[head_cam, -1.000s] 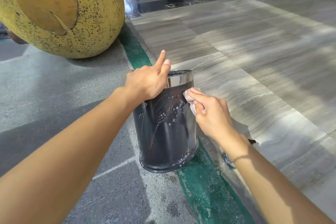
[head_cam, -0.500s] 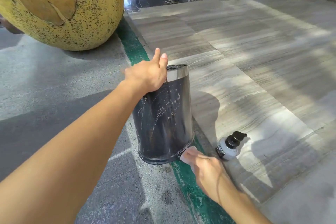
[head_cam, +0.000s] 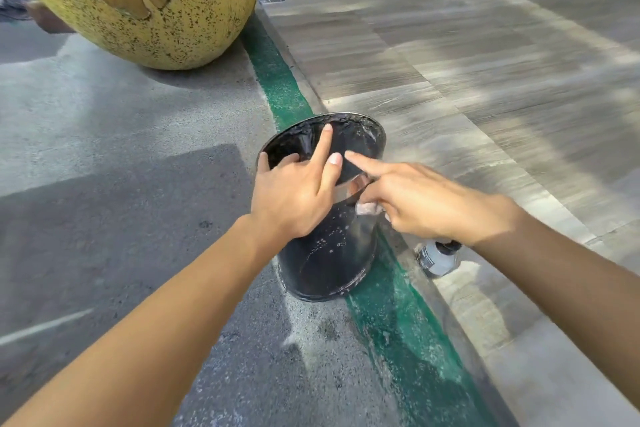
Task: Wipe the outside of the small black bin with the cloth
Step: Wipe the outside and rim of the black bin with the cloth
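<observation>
Small black bin [head_cam: 329, 253] on the ground, tilted away, astride a green strip [head_cam: 398, 322].
Left hand [head_cam: 294, 198] grips its rim; right hand [head_cam: 415, 204] pinches the cloth [head_cam: 367, 208] against the upper wall. Hard wiping may tip the wet bin or knock the nearby bottle [head_cam: 438, 258].

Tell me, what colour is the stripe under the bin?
Green stripe, seen from the head view.

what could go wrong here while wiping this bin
The bin sits partly on the green strip at the step edge and looks wet, so it may slip or tip under the left hand. The right hand, pressing the cloth, could knock the bottle just below it.
</observation>
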Tool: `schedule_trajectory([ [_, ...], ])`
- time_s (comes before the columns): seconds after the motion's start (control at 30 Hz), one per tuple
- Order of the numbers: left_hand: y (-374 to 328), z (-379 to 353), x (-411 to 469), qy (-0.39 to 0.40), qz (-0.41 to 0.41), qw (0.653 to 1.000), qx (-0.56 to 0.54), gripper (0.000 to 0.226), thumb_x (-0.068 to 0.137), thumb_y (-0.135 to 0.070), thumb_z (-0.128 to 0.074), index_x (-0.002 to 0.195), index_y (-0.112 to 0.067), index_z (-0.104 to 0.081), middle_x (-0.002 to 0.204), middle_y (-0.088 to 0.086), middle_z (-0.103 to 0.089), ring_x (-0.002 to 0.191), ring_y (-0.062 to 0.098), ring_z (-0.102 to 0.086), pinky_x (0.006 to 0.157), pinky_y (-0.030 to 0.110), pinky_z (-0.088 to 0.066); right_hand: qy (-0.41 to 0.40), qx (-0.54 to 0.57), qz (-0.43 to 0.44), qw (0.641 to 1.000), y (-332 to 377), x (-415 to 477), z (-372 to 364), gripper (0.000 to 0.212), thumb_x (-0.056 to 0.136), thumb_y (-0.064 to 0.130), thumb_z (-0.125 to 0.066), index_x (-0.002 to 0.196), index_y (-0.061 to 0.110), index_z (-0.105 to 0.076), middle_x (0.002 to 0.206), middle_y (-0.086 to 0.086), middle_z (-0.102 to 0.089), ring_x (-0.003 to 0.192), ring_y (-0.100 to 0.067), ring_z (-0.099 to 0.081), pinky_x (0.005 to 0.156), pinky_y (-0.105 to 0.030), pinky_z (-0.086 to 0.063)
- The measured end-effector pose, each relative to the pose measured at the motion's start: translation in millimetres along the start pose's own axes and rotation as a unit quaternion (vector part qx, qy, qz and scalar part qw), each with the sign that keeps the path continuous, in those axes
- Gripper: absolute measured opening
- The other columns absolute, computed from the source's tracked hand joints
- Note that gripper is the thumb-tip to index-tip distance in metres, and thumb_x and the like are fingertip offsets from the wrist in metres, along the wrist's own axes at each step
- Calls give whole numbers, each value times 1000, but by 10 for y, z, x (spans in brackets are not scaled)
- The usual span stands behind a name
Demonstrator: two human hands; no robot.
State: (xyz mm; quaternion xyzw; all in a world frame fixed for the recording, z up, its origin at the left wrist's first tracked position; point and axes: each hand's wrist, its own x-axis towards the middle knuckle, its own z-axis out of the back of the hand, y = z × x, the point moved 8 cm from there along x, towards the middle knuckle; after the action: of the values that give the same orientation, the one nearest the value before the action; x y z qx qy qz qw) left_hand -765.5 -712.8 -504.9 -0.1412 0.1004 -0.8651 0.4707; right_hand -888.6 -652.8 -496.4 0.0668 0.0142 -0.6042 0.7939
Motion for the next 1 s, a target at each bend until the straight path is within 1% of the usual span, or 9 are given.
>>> schedule_trajectory([
  [0.1, -58, -147, -252, -5, -36, 999, 19, 63, 99, -52, -5, 158, -30, -7, 120, -2, -71, 135, 30, -48, 111, 63, -23, -7, 10, 17, 1000, 68, -193, -224, 39, 81, 3, -52, 99, 33, -69, 164, 16, -10, 127, -24, -55, 101, -38, -48],
  [0.23, -161, -441, -635, 34, -72, 996, 45, 67, 98, -57, 0, 158, -28, 1, 136, -8, -61, 139, 32, -42, 113, 64, -18, 8, 3, -13, 1000, 81, -462, -498, 36, 84, 4, -51, 105, 26, -70, 161, 15, -20, 124, -26, -58, 96, -41, -50],
  [0.3, -179, -455, -762, 68, -117, 990, 26, 66, 99, -55, -5, 157, -23, -7, 136, -2, -60, 138, 30, -42, 115, 61, -17, 4, -13, -24, 1000, 81, -546, -602, 40, 83, 2, -52, 110, 25, -69, 160, 13, -23, 113, -29, -63, 90, -42, -52],
  [0.4, 70, -273, -782, 125, -221, 967, -14, 52, 103, -47, -16, 120, -14, -53, 108, 5, -63, 105, 24, -57, 97, 43, -44, -15, -21, -35, 999, 72, -570, -666, 53, 77, -4, -51, 114, 31, -67, 154, 12, -29, 101, -31, -67, 83, -43, -55],
  [0.47, 259, -192, -801, 146, -301, 941, 55, 46, 105, -45, -21, 90, -16, -54, 87, -1, -51, 80, 18, -52, 78, 39, -50, -17, -30, -34, 999, 47, -556, -689, 53, 75, -4, -51, 111, 32, -67, 151, 13, -31, 103, -30, -65, 81, -42, -55],
  [0.6, 308, -96, -908, 139, -370, 914, 87, 36, 106, -39, -28, 83, -19, -47, 80, -3, -46, 73, 16, -46, 75, 34, -47, -16, -43, -24, 999, 96, -541, -617, 46, 77, -4, -49, 109, 23, -69, 151, 12, -31, 102, -27, -65, 81, -39, -55],
  [0.73, 526, 67, -1211, 107, -368, 918, 96, 34, 106, -35, -32, 81, -18, -47, 78, -2, -47, 72, 18, -46, 76, 31, -44, -3, -55, 8, 998, 363, -402, -582, 40, 81, -3, -48, 108, 15, -70, 156, 8, -30, 92, -28, -68, 74, -33, -52],
  [0.9, 900, 255, -1769, 74, -273, 952, 114, 39, 107, -38, -27, 83, -18, -50, 79, -4, -47, 71, 18, -45, 74, 34, -47, 41, -48, 55, 996, 836, 70, -614, 26, 75, -13, -47, 89, 4, -61, 161, 7, -25, 114, -22, -64, 68, -26, -44],
  [1.0, 1207, 424, -2110, 25, -189, 978, 82, 42, 106, -36, -30, 113, -10, -62, 110, 4, -62, 99, 24, -58, 89, 43, -49, 64, -42, 60, 995, 1205, 343, -531, 26, 77, -16, -48, 81, 10, -52, 164, 13, -2, 96, -11, -64, 45, -10, -34],
])
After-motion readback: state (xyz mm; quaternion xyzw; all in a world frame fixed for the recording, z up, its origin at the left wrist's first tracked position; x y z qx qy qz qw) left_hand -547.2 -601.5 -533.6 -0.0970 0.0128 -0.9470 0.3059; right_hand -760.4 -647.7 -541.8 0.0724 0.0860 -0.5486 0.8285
